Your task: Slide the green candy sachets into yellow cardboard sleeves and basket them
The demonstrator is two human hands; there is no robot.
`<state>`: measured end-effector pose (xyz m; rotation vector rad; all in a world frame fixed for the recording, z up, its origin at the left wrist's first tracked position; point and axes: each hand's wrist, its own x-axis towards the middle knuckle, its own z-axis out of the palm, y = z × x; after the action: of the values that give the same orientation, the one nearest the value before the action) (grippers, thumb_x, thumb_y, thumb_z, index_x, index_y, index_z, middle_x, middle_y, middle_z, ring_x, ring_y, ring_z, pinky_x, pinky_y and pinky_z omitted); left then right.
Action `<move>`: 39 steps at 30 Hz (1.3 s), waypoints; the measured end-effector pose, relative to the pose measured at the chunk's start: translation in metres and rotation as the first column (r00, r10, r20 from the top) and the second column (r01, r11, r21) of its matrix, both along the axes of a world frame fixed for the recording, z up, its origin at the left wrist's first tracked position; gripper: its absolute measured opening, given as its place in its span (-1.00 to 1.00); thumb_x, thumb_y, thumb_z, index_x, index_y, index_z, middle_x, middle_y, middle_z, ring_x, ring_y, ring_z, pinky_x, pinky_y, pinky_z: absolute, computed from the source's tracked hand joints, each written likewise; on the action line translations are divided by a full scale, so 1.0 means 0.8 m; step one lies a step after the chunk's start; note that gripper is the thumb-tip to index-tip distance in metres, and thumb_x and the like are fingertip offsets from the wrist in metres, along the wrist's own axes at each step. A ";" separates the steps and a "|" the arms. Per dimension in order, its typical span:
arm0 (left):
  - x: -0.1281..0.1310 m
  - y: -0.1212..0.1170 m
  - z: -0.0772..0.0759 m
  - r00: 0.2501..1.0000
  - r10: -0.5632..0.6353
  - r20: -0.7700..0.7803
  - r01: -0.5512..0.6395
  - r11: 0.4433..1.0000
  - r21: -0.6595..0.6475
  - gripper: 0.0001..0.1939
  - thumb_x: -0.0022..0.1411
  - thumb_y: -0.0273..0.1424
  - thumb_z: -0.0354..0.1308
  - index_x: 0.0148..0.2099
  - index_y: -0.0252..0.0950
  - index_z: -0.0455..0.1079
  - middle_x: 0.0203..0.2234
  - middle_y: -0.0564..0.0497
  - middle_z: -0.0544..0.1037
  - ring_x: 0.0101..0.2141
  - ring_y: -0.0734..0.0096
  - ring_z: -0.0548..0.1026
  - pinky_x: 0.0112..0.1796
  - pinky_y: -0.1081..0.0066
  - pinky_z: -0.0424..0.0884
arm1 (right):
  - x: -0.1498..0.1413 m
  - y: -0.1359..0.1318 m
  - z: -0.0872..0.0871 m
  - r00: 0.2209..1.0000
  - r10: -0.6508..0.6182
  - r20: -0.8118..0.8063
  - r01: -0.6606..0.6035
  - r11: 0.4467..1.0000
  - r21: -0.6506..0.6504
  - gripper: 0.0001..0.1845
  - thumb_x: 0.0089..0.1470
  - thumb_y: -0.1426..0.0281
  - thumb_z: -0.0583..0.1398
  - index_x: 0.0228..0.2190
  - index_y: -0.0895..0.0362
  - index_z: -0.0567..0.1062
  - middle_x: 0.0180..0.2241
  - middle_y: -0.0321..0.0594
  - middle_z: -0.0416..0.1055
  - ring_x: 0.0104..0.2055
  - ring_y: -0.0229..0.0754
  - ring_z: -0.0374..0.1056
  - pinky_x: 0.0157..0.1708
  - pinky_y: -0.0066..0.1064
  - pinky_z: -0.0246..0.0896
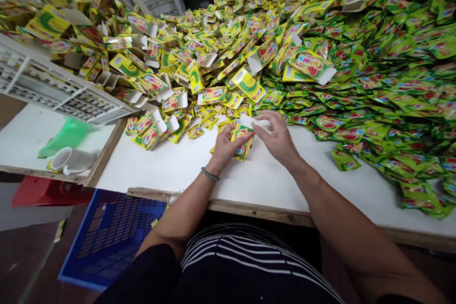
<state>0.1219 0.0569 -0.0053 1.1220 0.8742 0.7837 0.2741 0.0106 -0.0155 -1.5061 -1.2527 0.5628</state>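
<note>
My left hand (228, 146) is closed round a small yellow-and-green carton (243, 135) with a white flap up at its top end. The thumb lies across the printed front. At that white flap, the thumb and fingertips of my right hand (276, 135) pinch the carton's upper edge. Whether anything is inside the carton is hidden. Just beyond my hands lie heaped open cartons (247, 84) of the same kind. To the right spreads a large pile of shiny green sachets (356, 104); a single sachet (345, 160) lies at its near edge.
A white plastic crate (71, 88), tipped on its side, spills cartons at the left. Near it are a white mug (69, 159) and a green plastic piece (67, 137). A blue basket (107, 242) stands below the white table's (153, 166) wooden edge, beside a red stool (46, 191).
</note>
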 end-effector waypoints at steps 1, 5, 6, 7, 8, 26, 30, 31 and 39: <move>0.000 -0.001 0.002 0.999 0.030 0.018 -0.030 1.000 -0.002 -0.34 -0.12 -0.18 0.48 -0.03 -0.23 0.27 -0.40 0.10 0.55 -0.46 0.40 0.52 -0.33 0.30 0.52 | 0.000 0.000 0.002 0.998 -0.010 -0.060 0.011 1.000 0.018 -0.64 0.08 0.03 0.24 -0.24 0.02 0.56 0.00 -0.08 0.41 0.11 0.04 0.27 -0.01 -0.08 0.30; -0.006 -0.004 0.005 0.996 0.049 0.068 -0.055 0.995 0.085 -0.21 -0.04 -0.16 0.45 0.15 -0.13 0.11 -0.39 0.13 0.54 -0.47 0.40 0.54 -0.32 0.29 0.54 | -0.006 0.001 0.002 0.952 0.146 -0.270 -0.147 0.989 0.014 -0.59 0.02 0.00 0.26 -0.28 0.06 0.56 -0.19 -0.14 0.50 -0.22 -0.10 0.41 -0.29 -0.26 0.35; -0.007 -0.004 0.004 0.998 0.032 0.060 -0.039 0.993 0.108 -0.26 -0.02 -0.15 0.43 0.11 -0.14 0.14 -0.39 0.12 0.54 -0.47 0.42 0.54 -0.32 0.31 0.53 | -0.007 0.001 0.000 0.943 0.174 -0.284 -0.179 0.984 0.008 -0.60 0.03 0.00 0.26 -0.31 0.07 0.57 -0.23 -0.16 0.50 -0.27 -0.13 0.41 -0.30 -0.28 0.34; -0.009 -0.004 0.003 0.999 0.010 0.046 -0.015 0.992 0.123 -0.33 0.00 -0.15 0.42 0.07 -0.17 0.19 -0.40 0.12 0.53 -0.47 0.43 0.54 -0.32 0.34 0.51 | -0.008 0.001 -0.001 0.941 0.189 -0.281 -0.199 0.980 -0.005 -0.61 0.04 0.00 0.25 -0.35 0.08 0.57 -0.29 -0.18 0.51 -0.30 -0.15 0.40 -0.30 -0.29 0.33; -0.010 -0.003 0.002 0.999 -0.015 0.030 0.011 0.991 0.132 -0.38 0.00 -0.17 0.42 0.01 -0.19 0.22 -0.41 0.11 0.53 -0.47 0.45 0.53 -0.34 0.38 0.49 | -0.008 0.001 -0.003 0.941 0.194 -0.277 -0.209 0.978 -0.025 -0.61 0.04 0.01 0.25 -0.38 0.09 0.56 -0.36 -0.21 0.50 -0.34 -0.16 0.38 -0.31 -0.29 0.32; -0.008 -0.003 0.005 1.000 -0.028 -0.009 0.029 0.998 0.056 -0.36 -0.10 -0.21 0.45 -0.06 -0.23 0.19 -0.44 0.10 0.59 -0.47 0.44 0.55 -0.38 0.45 0.42 | -0.003 -0.003 0.011 0.925 0.112 -0.363 -0.156 0.983 -0.095 -0.63 -0.10 0.04 0.36 -0.39 0.09 0.66 -0.37 -0.18 0.60 -0.28 -0.09 0.47 -0.15 -0.20 0.37; -0.008 -0.004 0.009 0.998 -0.065 -0.006 0.065 0.997 0.046 -0.35 -0.12 -0.24 0.48 -0.06 -0.26 0.22 -0.43 0.07 0.61 -0.46 0.43 0.57 -0.38 0.47 0.43 | 0.007 0.001 0.004 0.816 0.104 -0.569 -0.205 0.972 -0.117 -0.65 -0.19 0.07 0.41 -0.46 0.10 0.65 -0.44 -0.19 0.60 -0.29 -0.07 0.50 -0.12 -0.19 0.38; -0.008 -0.004 0.009 0.997 -0.072 -0.003 0.072 0.996 0.043 -0.34 -0.12 -0.23 0.49 -0.05 -0.26 0.23 -0.43 0.07 0.62 -0.46 0.42 0.57 -0.38 0.46 0.44 | 0.010 0.001 0.003 0.818 0.119 -0.563 -0.223 0.967 -0.119 -0.66 -0.19 0.08 0.41 -0.46 0.09 0.66 -0.44 -0.19 0.60 -0.28 -0.06 0.50 -0.10 -0.17 0.38; -0.013 -0.004 0.011 0.998 0.026 0.049 -0.025 0.999 -0.030 -0.32 -0.14 -0.15 0.48 -0.05 -0.24 0.25 -0.48 0.10 0.59 -0.49 0.42 0.56 -0.38 0.45 0.43 | -0.003 -0.012 0.010 0.989 0.135 -0.067 -0.138 0.989 -0.054 -0.72 0.09 0.23 0.21 -0.26 0.03 0.68 -0.20 -0.14 0.61 -0.09 -0.02 0.48 -0.01 -0.13 0.36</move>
<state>0.1118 0.0539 0.0031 1.0637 0.8577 0.8137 0.2716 0.0008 -0.0072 -1.4465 -1.3071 0.7369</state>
